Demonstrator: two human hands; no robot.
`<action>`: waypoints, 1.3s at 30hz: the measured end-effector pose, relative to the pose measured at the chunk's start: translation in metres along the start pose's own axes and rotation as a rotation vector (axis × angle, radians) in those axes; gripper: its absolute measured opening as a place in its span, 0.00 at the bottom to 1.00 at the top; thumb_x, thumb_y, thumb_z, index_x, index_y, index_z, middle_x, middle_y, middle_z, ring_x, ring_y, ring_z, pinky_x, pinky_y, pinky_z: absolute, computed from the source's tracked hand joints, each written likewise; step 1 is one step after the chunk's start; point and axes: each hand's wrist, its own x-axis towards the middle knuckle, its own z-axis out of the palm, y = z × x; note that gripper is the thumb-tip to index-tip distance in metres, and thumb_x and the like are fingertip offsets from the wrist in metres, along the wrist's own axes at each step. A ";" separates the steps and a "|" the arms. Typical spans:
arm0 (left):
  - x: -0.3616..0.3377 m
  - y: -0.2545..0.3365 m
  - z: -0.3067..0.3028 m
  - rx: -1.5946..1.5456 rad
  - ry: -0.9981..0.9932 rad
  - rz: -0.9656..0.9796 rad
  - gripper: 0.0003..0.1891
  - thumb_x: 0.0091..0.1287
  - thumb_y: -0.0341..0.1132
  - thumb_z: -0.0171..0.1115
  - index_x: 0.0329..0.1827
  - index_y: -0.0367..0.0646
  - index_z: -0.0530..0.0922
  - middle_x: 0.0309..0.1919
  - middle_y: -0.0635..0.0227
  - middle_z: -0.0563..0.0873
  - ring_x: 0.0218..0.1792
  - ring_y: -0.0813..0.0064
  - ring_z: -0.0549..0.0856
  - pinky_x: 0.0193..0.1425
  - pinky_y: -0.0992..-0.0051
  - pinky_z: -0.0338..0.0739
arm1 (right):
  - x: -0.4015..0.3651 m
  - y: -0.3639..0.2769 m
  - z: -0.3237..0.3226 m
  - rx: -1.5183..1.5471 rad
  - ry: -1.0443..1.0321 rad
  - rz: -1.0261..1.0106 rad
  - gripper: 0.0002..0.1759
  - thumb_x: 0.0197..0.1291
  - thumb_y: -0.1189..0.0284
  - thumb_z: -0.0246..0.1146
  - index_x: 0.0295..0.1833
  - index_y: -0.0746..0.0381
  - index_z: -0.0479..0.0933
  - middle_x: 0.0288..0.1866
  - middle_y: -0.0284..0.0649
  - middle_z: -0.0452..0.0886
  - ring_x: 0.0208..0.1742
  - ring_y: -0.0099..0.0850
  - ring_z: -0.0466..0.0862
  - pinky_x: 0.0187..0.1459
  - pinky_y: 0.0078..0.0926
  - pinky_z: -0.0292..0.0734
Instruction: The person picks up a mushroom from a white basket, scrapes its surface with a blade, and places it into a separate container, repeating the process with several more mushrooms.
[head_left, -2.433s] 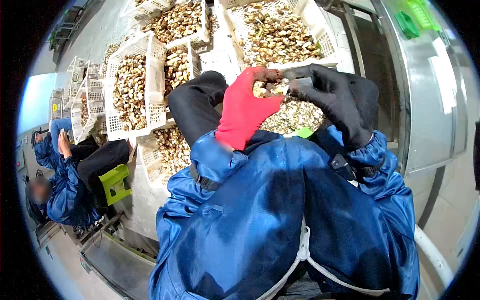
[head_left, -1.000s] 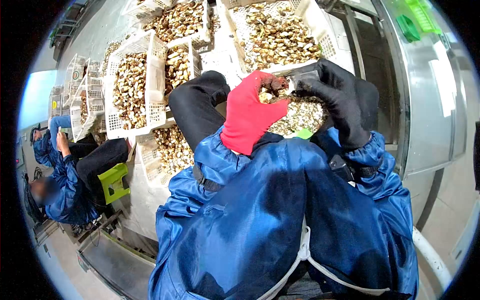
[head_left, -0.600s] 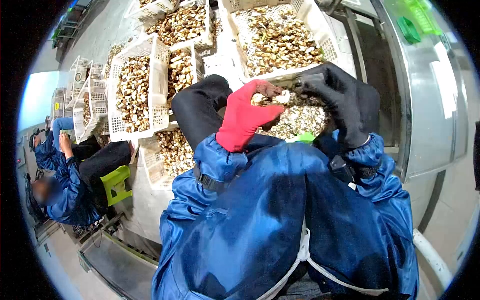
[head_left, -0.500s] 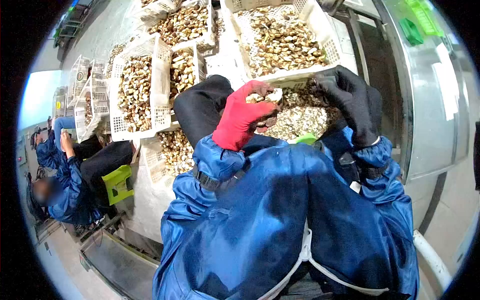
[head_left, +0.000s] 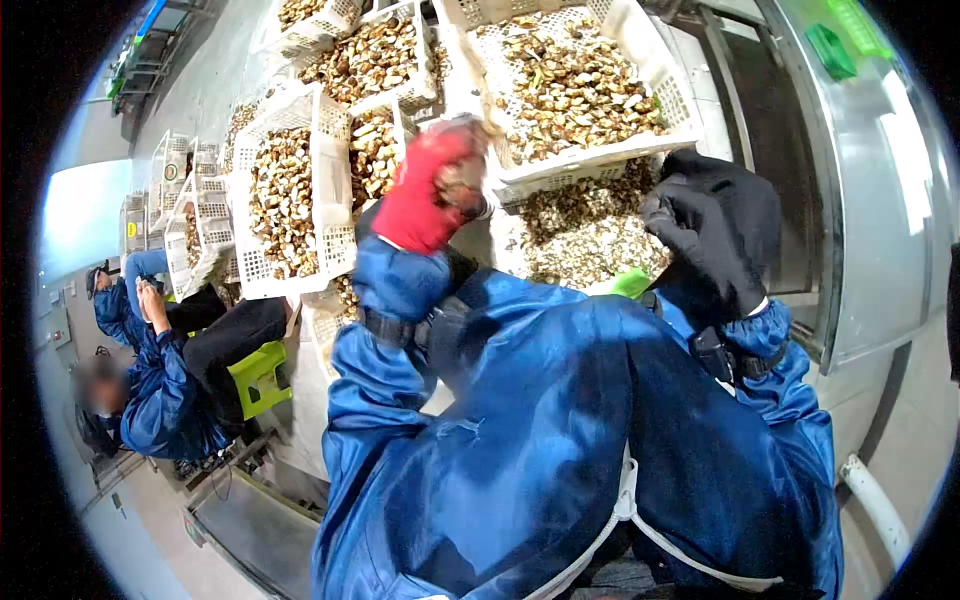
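Note:
My left hand, in a red glove, is up at the left edge of the large white crate, its fingers curled round brown-and-white pieces that are blurred by motion. Small brown and cream pieces, perhaps mushrooms, lie in that crate. My right hand, in a black glove, is over the right side of a lower container; its fingers are bent together, and whatever they hold is hidden. Small pale pieces fill the lower container between my hands, with a green object at its near edge.
More crates of pieces stand to the left. Beyond them, co-workers in blue sit by a green stool. A metal-edged surface with a green basket is at the right.
My left hand has moved left and up, away from my right hand, still holding pieces. My right hand is slightly lower and farther right. The view has shifted a little.

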 end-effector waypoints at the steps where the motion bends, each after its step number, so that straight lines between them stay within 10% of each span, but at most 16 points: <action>1: 0.012 -0.039 -0.013 -0.629 -0.041 -0.363 0.16 0.58 0.26 0.55 0.51 0.39 0.71 0.40 0.65 0.79 0.38 0.74 0.79 0.43 0.74 0.72 | 0.000 0.001 -0.001 0.018 0.005 -0.058 0.05 0.50 0.74 0.59 0.30 0.65 0.71 0.28 0.34 0.72 0.33 0.23 0.71 0.38 0.21 0.67; 2: 0.024 -0.078 -0.026 -1.240 0.168 -0.750 0.15 0.60 0.29 0.55 0.51 0.40 0.70 0.38 0.65 0.79 0.32 0.78 0.77 0.35 0.79 0.72 | 0.000 0.005 -0.001 0.025 0.003 -0.066 0.06 0.51 0.73 0.59 0.30 0.65 0.71 0.29 0.34 0.72 0.33 0.23 0.71 0.38 0.21 0.67; 4: 0.041 -0.151 -0.055 -1.846 0.319 -0.779 0.12 0.65 0.36 0.55 0.47 0.40 0.70 0.28 0.68 0.77 0.21 0.85 0.72 0.18 0.89 0.66 | 0.001 0.008 -0.001 0.033 -0.004 -0.100 0.06 0.52 0.72 0.59 0.31 0.65 0.71 0.29 0.34 0.72 0.33 0.23 0.71 0.39 0.21 0.67; 6: 0.057 -0.098 -0.037 -1.269 0.494 -1.026 0.10 0.66 0.36 0.53 0.43 0.38 0.71 0.27 0.66 0.78 0.19 0.85 0.72 0.17 0.88 0.65 | 0.002 0.001 -0.002 0.001 0.015 -0.112 0.08 0.53 0.70 0.58 0.31 0.65 0.71 0.29 0.34 0.72 0.33 0.23 0.71 0.39 0.22 0.67; 13: -0.005 0.011 0.014 -1.961 -0.130 -1.006 0.22 0.65 0.35 0.45 0.62 0.38 0.64 0.53 0.53 0.74 0.35 0.72 0.77 0.33 0.82 0.73 | 0.002 -0.018 0.010 0.071 0.075 -0.201 0.10 0.57 0.69 0.58 0.34 0.66 0.72 0.32 0.35 0.75 0.34 0.21 0.74 0.36 0.19 0.69; 23: 0.008 0.099 0.022 -0.817 -0.107 -0.976 0.12 0.58 0.28 0.60 0.46 0.42 0.77 0.28 0.71 0.79 0.22 0.88 0.76 0.21 0.88 0.67 | -0.002 -0.061 0.023 0.415 -0.005 -0.020 0.11 0.54 0.74 0.60 0.43 0.65 0.74 0.36 0.35 0.78 0.40 0.22 0.77 0.43 0.20 0.73; 39: 0.016 0.116 0.032 -1.028 0.107 -1.085 0.14 0.58 0.30 0.60 0.47 0.38 0.76 0.30 0.67 0.82 0.22 0.83 0.79 0.22 0.86 0.68 | 0.006 -0.054 0.035 0.407 0.167 -0.190 0.07 0.52 0.75 0.62 0.36 0.66 0.75 0.38 0.36 0.77 0.40 0.22 0.75 0.43 0.20 0.71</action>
